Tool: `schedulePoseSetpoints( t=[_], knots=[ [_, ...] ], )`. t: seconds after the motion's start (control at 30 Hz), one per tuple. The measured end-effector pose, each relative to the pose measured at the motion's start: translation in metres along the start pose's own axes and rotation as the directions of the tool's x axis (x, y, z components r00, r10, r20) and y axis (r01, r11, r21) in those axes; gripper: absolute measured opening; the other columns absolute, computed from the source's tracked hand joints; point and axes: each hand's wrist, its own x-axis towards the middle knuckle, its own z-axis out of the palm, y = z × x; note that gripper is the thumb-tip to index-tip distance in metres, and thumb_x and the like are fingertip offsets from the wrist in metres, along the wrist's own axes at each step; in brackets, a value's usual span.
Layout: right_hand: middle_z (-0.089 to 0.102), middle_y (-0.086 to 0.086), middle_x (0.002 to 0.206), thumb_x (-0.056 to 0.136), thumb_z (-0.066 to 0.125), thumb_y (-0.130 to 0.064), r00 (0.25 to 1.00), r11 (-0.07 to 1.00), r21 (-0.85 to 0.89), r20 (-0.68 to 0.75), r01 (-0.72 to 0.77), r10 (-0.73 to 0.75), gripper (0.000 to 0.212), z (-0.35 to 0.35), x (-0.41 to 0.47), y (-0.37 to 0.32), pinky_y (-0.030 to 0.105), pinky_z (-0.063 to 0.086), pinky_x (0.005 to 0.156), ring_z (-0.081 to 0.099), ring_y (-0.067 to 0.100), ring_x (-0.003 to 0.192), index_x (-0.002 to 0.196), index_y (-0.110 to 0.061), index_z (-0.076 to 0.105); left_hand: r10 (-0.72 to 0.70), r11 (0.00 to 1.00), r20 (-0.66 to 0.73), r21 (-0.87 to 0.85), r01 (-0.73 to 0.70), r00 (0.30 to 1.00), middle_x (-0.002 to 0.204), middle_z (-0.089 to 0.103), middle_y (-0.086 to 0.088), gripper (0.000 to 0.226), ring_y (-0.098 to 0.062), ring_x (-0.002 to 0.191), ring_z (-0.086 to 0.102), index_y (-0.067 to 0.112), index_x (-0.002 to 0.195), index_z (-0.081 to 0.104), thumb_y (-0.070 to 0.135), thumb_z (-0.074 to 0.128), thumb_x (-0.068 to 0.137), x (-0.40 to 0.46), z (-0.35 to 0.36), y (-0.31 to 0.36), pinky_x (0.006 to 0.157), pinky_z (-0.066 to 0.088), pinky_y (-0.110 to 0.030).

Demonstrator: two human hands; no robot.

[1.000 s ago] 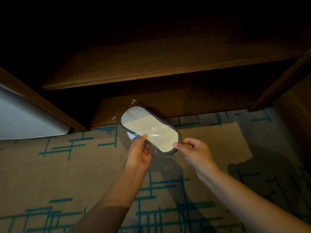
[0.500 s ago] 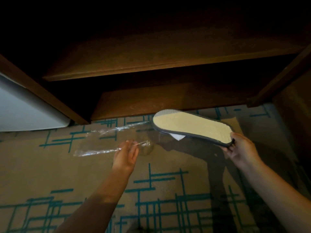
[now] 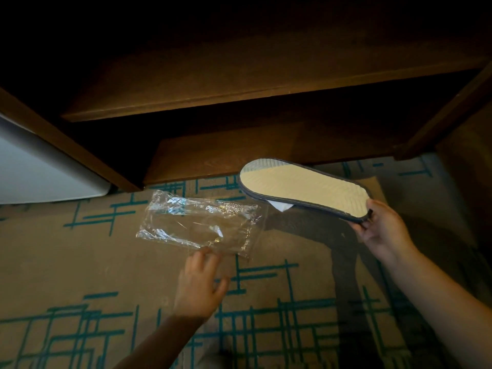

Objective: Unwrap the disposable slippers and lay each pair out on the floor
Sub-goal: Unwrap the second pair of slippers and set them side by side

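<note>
Slippers (image 3: 306, 191) are out of the wrapper, sole up, pinched at the heel by the right hand (image 3: 378, 230). Left of them the empty wrapper (image 3: 199, 222) drifts, left hand (image 3: 199, 286) open, fingertips at its edge. Next: separate the pair, lay it on the carpet (image 3: 80, 262).

Slippers (image 3: 303, 191): unwrapped, cream sole up, dark trim, held tilted above floor.
Wrapper (image 3: 199, 222): clear plastic, empty, crumpled, left of slippers.
</note>
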Motion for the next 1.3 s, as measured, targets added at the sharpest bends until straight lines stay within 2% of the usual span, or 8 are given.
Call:
schedulePoseSetpoints(
  t=[0.17, 0.4, 0.6, 0.73, 0.9, 1.03, 1.17, 1.3],
  knots=[
    [0.060, 0.004, 0.100, 0.096, 0.045, -0.014, 0.999, 1.000, -0.007, 0.051, -0.012, 0.012, 0.014, 0.007, -0.008, 0.001, 0.036, 0.052, 0.071, 0.059, 0.018, 0.094, 0.092, -0.020, 0.056, 0.027, 0.951, 0.304, 0.287, -0.119, 0.952, 0.160, 0.003, -0.001, 0.065, -0.024, 0.147, -0.002, 0.043, 0.145, 0.007, 0.063, 0.026, 0.087, 0.025, 0.012, -0.004, 0.116, 0.000, -0.055],
    [0.060, 0.006, 0.102, 0.096, 0.045, -0.014, 0.995, 0.995, -0.012, 0.020, -0.097, 0.097, 0.012, -0.012, -0.017, -0.001, 0.034, 0.051, 0.069, 0.059, 0.020, 0.094, 0.090, -0.016, 0.056, -0.085, 0.933, 0.182, 0.359, 0.014, 0.980, 0.155, 0.020, -0.008, 0.064, -0.030, 0.142, 0.018, 0.034, 0.146, 0.016, 0.060, 0.025, 0.088, 0.077, 0.001, 0.000, 0.113, 0.021, -0.052],
    [0.060, 0.006, 0.100, 0.095, 0.047, -0.014, 0.994, 0.995, -0.042, -0.060, -0.092, 0.090, 0.010, -0.038, -0.030, -0.018, 0.032, 0.051, 0.062, 0.059, 0.019, 0.089, 0.091, -0.017, 0.055, 0.085, 0.886, 0.132, 0.443, -0.135, 0.988, 0.140, 0.040, -0.009, 0.052, -0.030, 0.129, 0.035, 0.029, 0.132, 0.046, 0.053, 0.032, 0.088, 0.097, -0.013, 0.014, 0.101, 0.033, -0.049],
    [0.063, 0.006, 0.101, 0.095, 0.048, -0.015, 0.994, 0.994, -0.061, -0.056, -0.093, 0.089, 0.010, -0.049, -0.033, -0.016, 0.028, 0.053, 0.055, 0.062, 0.018, 0.090, 0.100, -0.017, 0.057, 0.242, 0.929, -0.043, 0.299, -0.219, 0.969, 0.114, 0.053, -0.011, 0.059, -0.031, 0.107, 0.051, 0.016, 0.116, 0.055, 0.053, 0.033, 0.076, 0.103, -0.027, 0.023, 0.090, 0.039, -0.048],
    [0.063, 0.011, 0.113, 0.093, 0.051, -0.018, 0.983, 0.984, 0.010, -0.039, -0.179, 0.179, 0.026, -0.055, -0.028, -0.004, 0.034, 0.056, 0.064, 0.062, 0.024, 0.100, 0.118, -0.012, 0.054, 0.694, 0.709, -0.031, 0.199, -0.676, 0.719, 0.127, 0.049, -0.014, 0.067, -0.028, 0.118, 0.044, 0.017, 0.125, 0.044, 0.051, 0.059, 0.069, 0.118, -0.038, 0.040, 0.094, 0.044, -0.051],
    [0.066, 0.013, 0.104, 0.091, 0.055, -0.018, 0.963, 0.964, 0.016, -0.029, -0.266, 0.266, 0.017, -0.062, -0.023, -0.016, 0.031, 0.060, 0.052, 0.067, 0.025, 0.091, 0.105, -0.012, 0.061, 0.856, 0.512, 0.020, 0.101, -0.853, 0.516, 0.120, 0.061, -0.014, 0.040, -0.020, 0.114, 0.050, 0.011, 0.121, 0.049, 0.038, 0.043, 0.092, 0.123, -0.039, 0.044, 0.094, 0.049, -0.035],
    [0.065, 0.010, 0.090, 0.090, 0.056, -0.019, 0.952, 0.951, 0.071, -0.043, -0.300, 0.303, 0.013, -0.074, -0.019, -0.025, 0.024, 0.057, 0.044, 0.072, 0.019, 0.061, 0.095, -0.010, 0.062, 0.876, 0.479, -0.064, -0.021, -0.878, 0.479, 0.106, 0.071, -0.014, 0.034, -0.016, 0.104, 0.060, 0.005, 0.111, 0.061, 0.031, 0.047, 0.093, 0.116, -0.038, 0.060, 0.097, 0.045, -0.022],
    [0.060, 0.010, 0.093, 0.091, 0.055, -0.028, 0.953, 0.949, 0.225, -0.162, -0.219, 0.258, 0.025, -0.082, -0.013, -0.019, 0.029, 0.055, 0.055, 0.059, 0.020, 0.080, 0.104, -0.007, 0.057, 0.828, 0.549, -0.075, -0.089, -0.831, 0.555, 0.096, 0.074, -0.013, 0.036, -0.012, 0.095, 0.060, 0.001, 0.103, 0.069, 0.029, 0.050, 0.091, 0.104, -0.031, 0.087, 0.089, 0.046, -0.019]
  ],
)
